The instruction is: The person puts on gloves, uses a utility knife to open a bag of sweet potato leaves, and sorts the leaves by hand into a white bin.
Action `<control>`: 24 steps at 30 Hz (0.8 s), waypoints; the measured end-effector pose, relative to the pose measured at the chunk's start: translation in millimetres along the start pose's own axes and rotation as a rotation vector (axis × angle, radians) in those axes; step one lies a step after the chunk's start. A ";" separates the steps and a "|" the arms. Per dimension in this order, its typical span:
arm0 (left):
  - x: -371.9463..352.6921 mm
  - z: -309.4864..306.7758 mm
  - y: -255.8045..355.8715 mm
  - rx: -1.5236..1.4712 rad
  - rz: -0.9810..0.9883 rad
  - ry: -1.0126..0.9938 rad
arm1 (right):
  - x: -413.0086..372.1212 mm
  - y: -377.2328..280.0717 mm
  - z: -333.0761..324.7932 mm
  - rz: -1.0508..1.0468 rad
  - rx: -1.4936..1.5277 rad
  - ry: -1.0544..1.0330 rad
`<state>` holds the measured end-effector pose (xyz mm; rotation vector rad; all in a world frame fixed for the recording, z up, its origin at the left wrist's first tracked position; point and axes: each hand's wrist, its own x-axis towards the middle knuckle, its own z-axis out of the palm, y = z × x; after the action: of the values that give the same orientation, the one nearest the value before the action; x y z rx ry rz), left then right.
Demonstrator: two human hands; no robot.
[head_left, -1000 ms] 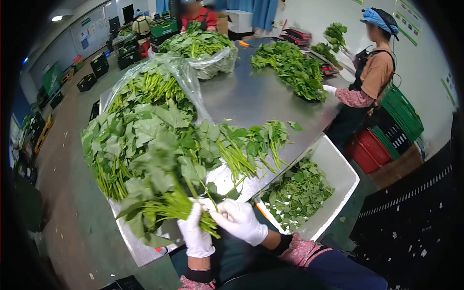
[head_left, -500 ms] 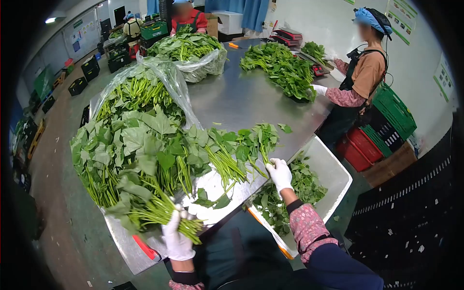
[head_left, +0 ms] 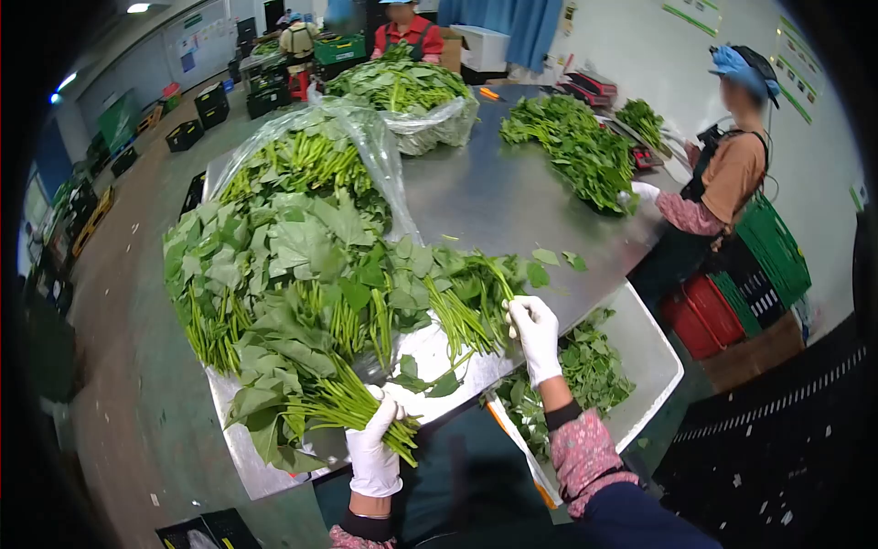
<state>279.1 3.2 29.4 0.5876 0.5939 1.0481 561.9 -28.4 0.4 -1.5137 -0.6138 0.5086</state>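
Note:
My left hand [head_left: 375, 453], in a white glove, is closed around the stems of a bunch of leafy greens [head_left: 306, 389] at the table's near edge. The bunch's leaves point to the left. My right hand [head_left: 535, 340], also gloved, pinches a green stem [head_left: 501, 282] beside the table's edge. Just left of it lie more cut stems [head_left: 455, 316], and loose leaves [head_left: 546, 257] rest beyond the fingers. A large heap of leafy greens [head_left: 274, 247] covers the table between and beyond my hands.
A white bin [head_left: 654, 389] of leaves stands below the table edge at right. Beyond the heap, a clear plastic bag [head_left: 393, 174] holds greens on the metal table [head_left: 457, 197]. A co-worker [head_left: 732, 174] handles greens by a scale at right; another person [head_left: 402, 37] stands behind.
The view has swung, so the scene sits further right. The leaves at my right hand's stem are fewer, with more loose leaves beside it. The left-hand bunch now covers most of a red object.

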 end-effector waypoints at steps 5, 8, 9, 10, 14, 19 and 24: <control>-0.4 -2.3 -5.0 -0.011 -0.033 0.134 | -60.6 -36.0 57.5 0.048 0.187 -0.222; 0.5 4.7 -0.5 0.017 0.002 0.150 | -102.5 -31.4 82.7 0.165 0.179 -0.414; -0.7 6.0 4.2 0.036 0.009 0.139 | -116.5 -29.9 91.8 0.252 0.277 -0.453; 0.4 0.6 0.9 0.004 0.053 0.118 | -127.1 -25.2 101.1 0.196 0.242 -0.441; 1.6 -13.7 2.1 -0.029 0.068 0.112 | -145.3 -27.2 110.9 -0.232 -0.226 -0.415; -2.5 -13.4 13.6 -0.035 0.060 0.168 | -148.6 -52.3 115.8 -0.740 -0.557 -0.405; 1.6 -19.3 16.4 -0.033 0.170 0.273 | -157.4 -49.3 116.2 -0.506 -0.289 -0.330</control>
<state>256.2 14.0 27.0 0.4748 0.7730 1.3089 364.0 -44.4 36.3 -1.4764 -1.3324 0.2831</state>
